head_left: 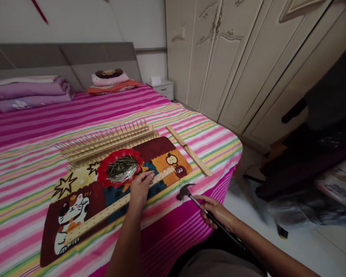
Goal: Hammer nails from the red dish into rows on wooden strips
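Note:
My left hand is over a long wooden strip with rows of small holes, its fingertips pinched together by the strip. Whatever is between those fingertips is too small to make out. Beside it a red scalloped bowl holds a heap of nails. My right hand is wrapped round the dark handle of a claw hammer, whose head hangs just off the strip's near side. Under strip and bowl lies a mat printed with a cat and apples.
Behind the bowl, wooden strips bristle with upright nails. Another holed strip lies to the right on the striped bedspread. Folded bedding is at the headboard. A wardrobe and a dark heap of cloth stand right.

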Motion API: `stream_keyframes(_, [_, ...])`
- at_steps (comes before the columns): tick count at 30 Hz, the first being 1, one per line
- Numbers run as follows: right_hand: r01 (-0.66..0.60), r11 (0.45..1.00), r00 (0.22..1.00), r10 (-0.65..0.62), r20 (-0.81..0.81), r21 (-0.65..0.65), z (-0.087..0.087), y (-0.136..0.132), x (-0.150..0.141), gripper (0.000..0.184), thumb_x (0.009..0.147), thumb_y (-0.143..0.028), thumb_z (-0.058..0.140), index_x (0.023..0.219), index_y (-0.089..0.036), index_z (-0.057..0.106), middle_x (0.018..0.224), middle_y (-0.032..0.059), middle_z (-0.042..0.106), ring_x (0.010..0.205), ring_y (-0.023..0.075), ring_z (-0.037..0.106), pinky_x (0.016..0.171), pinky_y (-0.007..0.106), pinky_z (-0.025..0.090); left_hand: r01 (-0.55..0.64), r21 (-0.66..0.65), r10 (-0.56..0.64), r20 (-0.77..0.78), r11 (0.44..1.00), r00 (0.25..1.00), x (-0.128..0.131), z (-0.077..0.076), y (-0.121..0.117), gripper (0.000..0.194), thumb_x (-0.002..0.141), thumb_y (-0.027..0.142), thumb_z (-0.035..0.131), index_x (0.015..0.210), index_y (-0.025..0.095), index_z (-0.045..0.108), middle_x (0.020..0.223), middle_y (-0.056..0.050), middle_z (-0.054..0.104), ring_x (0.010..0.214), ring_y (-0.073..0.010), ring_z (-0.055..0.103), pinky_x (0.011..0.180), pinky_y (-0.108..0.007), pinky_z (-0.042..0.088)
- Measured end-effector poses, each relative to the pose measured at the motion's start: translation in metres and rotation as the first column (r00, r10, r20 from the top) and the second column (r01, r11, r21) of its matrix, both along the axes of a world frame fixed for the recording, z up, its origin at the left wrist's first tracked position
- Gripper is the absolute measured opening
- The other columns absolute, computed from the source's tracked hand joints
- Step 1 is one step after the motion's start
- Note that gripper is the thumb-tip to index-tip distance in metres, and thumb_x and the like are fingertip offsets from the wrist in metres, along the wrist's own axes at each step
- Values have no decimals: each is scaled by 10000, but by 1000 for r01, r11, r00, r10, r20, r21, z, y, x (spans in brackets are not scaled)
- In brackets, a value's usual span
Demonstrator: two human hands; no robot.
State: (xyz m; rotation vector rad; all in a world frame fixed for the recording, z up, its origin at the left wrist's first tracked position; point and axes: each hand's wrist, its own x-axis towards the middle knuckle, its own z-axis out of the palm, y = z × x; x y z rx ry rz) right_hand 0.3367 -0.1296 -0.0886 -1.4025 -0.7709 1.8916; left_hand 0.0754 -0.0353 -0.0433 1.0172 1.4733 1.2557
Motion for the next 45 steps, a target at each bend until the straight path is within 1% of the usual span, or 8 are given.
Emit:
stream_keyframes(10, [-5, 1000, 1000, 5, 0, -2, -3, 1, 1, 567, 682, -263, 538, 1242, -190, 485, 445, -99, 499, 294, 60, 417, 276, 138, 261, 45, 9, -42, -231, 999, 972, 4, -8, 9, 329, 643, 393, 609, 861, 164, 699, 821, -39, 709, 738, -162, 616, 675, -272, 469])
stream_keyframes(17, [5, 1000, 1000, -5, 9, 12, -3, 0, 0, 576, 665, -259, 537, 1233, -181, 485, 450, -96, 520, 297, 61, 419, 279, 141, 267, 116, 35, -81, -516, 993, 853, 11, 7, 8, 174, 702, 313, 562, 769, 221, 693, 886, -7, 713, 860, -178, 622, 823, -299, 454])
stream_keyframes(24, [2, 998, 999, -5, 39, 56, -7, -4, -4, 583, 677, -282, 528, 1248, -176, 477, 444, -104, 488, 292, 58, 398, 277, 136, 241, 53, 42, -31, -411, 998, 911, 15, -6, 9, 203, 697, 333, 563, 829, 199, 641, 779, -16, 683, 760, -161, 620, 732, -282, 464])
stream_keyframes(29, [-11, 975, 994, -14, 109, 221, 15, -5, -12, 581, 753, -378, 495, 1297, -178, 444, 502, -103, 462, 290, 40, 329, 275, 146, 227, 56, 107, 10, -535, 993, 844, 17, -11, 6, 152, 712, 337, 538, 711, 208, 618, 745, -7, 645, 720, -158, 577, 722, -288, 436])
stream_keyframes(32, [-101, 910, 972, 4, 234, 403, 49, 7, -21, 501, 817, -349, 455, 1292, -191, 478, 532, -82, 472, 342, 43, 345, 325, 157, 277, 56, 145, 37, -569, 988, 822, 18, -11, 5, 150, 721, 328, 531, 690, 210, 619, 780, -15, 635, 750, -160, 568, 740, -290, 433])
stream_keyframes(37, [-382, 611, 860, -41, 509, 693, 99, 42, -44, 414, 861, -259, 433, 1258, -201, 538, 606, -33, 588, 498, 85, 491, 511, 201, 440, 77, 175, 48, -613, 982, 789, 18, -14, 5, 137, 740, 298, 526, 695, 208, 619, 773, -18, 619, 776, -163, 557, 750, -288, 421])
stream_keyframes(40, [-486, 482, 812, -61, 581, 729, 102, 60, -57, 418, 862, -214, 415, 1263, -216, 534, 909, 29, 705, 754, 147, 629, 729, 284, 511, 107, 195, 44, -643, 975, 765, 19, -17, 4, 146, 762, 285, 507, 688, 206, 605, 758, -18, 609, 774, -158, 546, 743, -280, 411])
stream_keyframes(45, [-560, 428, 783, -7, 622, 710, 99, 64, -64, 453, 845, -172, 423, 1286, -226, 512, 1182, 50, 649, 1040, 195, 607, 927, 368, 461, 103, 180, 53, -698, 978, 714, 20, -14, 2, 154, 764, 274, 511, 641, 200, 568, 728, -25, 586, 746, -165, 534, 710, -280, 399])
